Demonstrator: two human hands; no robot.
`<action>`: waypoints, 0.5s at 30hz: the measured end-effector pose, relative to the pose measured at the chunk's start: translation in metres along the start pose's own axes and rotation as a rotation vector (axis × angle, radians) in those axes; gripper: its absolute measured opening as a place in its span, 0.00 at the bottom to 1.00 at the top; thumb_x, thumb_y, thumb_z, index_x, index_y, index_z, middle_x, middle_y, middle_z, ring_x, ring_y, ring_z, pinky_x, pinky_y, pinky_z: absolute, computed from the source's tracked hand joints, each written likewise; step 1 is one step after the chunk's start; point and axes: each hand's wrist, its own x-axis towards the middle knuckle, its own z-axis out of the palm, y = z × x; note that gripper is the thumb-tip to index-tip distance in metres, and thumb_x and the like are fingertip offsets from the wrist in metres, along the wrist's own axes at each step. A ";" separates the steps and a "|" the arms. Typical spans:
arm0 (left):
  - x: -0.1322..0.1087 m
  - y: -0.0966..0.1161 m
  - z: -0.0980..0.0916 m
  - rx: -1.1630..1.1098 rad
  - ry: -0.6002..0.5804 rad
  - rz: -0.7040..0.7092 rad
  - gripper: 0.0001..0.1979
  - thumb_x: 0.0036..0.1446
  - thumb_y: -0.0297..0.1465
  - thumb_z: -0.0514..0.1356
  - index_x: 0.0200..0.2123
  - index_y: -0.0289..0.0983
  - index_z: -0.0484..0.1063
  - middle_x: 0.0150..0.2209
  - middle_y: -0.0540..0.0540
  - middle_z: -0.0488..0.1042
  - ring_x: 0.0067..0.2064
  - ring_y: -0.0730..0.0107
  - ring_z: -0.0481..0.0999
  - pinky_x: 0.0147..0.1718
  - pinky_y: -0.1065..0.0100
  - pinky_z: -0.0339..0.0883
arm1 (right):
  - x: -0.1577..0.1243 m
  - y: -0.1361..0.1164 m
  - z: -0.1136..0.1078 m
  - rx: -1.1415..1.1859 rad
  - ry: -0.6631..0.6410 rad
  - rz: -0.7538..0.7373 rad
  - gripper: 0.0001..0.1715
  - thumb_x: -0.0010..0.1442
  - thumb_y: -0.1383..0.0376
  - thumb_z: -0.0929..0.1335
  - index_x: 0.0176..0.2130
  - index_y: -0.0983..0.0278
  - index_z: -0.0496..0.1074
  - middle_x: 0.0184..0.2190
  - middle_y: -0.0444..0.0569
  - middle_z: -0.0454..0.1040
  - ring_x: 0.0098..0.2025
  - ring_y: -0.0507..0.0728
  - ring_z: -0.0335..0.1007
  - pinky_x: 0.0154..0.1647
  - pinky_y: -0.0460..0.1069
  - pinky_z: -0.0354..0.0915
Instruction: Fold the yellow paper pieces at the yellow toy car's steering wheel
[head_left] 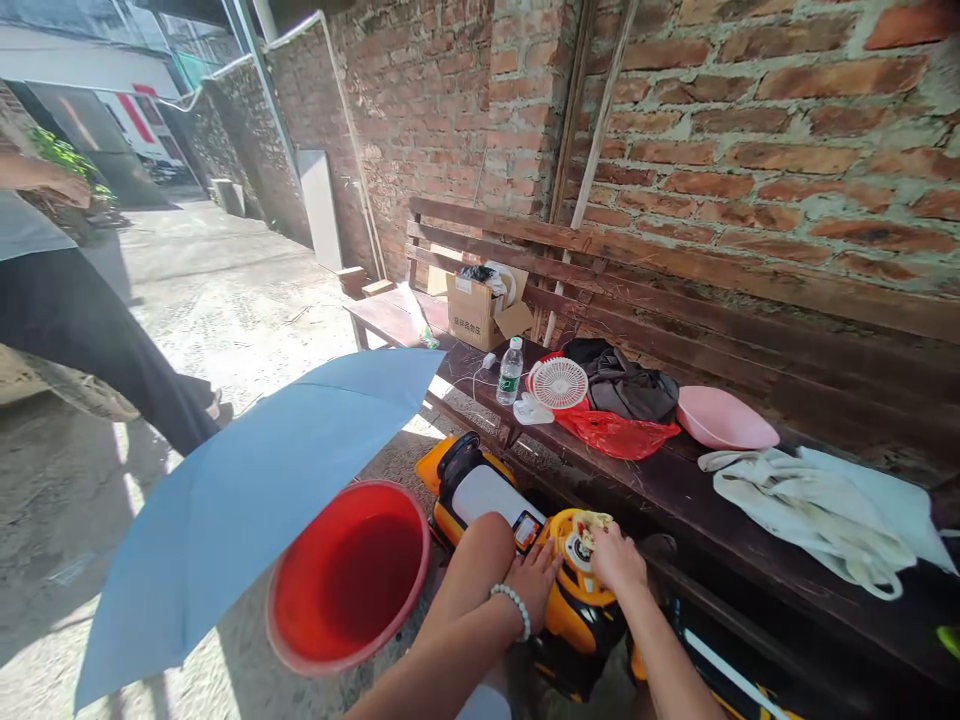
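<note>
A yellow-and-black ride-on toy car [486,492] with a pale seat stands between the bench and a red tub. My left hand [531,588], with a beaded bracelet on its wrist, rests with fingers stretched out against the left side of the car's yellow steering wheel [561,524]. At the wheel's right side, my right hand [618,560] is closed on a crumpled pale cloth [592,520] with coloured spots, pressed to the wheel near its hub. The fingertips of my right hand are partly hidden by the cloth.
A red tub [279,620] of water and a blue umbrella [247,470] are on the left. The wooden bench [645,490] holds a cardboard box [469,315], water bottle [510,372], white fan [559,383], pink basin [724,418] and white bag [802,500]. Another person [97,320] stands far left.
</note>
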 end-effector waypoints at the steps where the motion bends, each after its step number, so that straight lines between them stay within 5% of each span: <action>1: 0.000 0.000 0.000 -0.001 0.001 0.000 0.64 0.41 0.29 0.65 0.78 0.40 0.37 0.80 0.40 0.29 0.78 0.40 0.42 0.69 0.39 0.55 | -0.002 0.001 0.001 -0.002 -0.007 0.024 0.25 0.68 0.69 0.61 0.58 0.58 0.77 0.59 0.59 0.71 0.52 0.63 0.77 0.48 0.53 0.67; 5: -0.002 0.002 -0.002 -0.001 0.007 -0.011 0.63 0.42 0.29 0.67 0.78 0.38 0.39 0.80 0.37 0.32 0.78 0.41 0.43 0.70 0.41 0.53 | -0.027 -0.006 0.019 -0.007 0.002 0.100 0.22 0.68 0.68 0.61 0.54 0.64 0.77 0.54 0.62 0.74 0.48 0.62 0.80 0.47 0.53 0.69; 9: -0.005 0.004 -0.005 -0.022 0.012 0.008 0.63 0.43 0.30 0.67 0.78 0.39 0.37 0.80 0.37 0.32 0.78 0.42 0.43 0.70 0.41 0.53 | -0.055 -0.015 0.036 -0.019 0.003 0.025 0.22 0.66 0.70 0.61 0.52 0.61 0.79 0.53 0.61 0.75 0.47 0.62 0.81 0.48 0.54 0.70; 15: -0.005 0.011 -0.010 -0.053 0.009 -0.023 0.61 0.43 0.29 0.66 0.78 0.35 0.41 0.79 0.35 0.35 0.77 0.39 0.47 0.71 0.43 0.53 | -0.048 -0.032 0.019 0.002 0.088 -0.110 0.32 0.64 0.71 0.62 0.64 0.54 0.73 0.60 0.60 0.71 0.54 0.66 0.76 0.53 0.55 0.69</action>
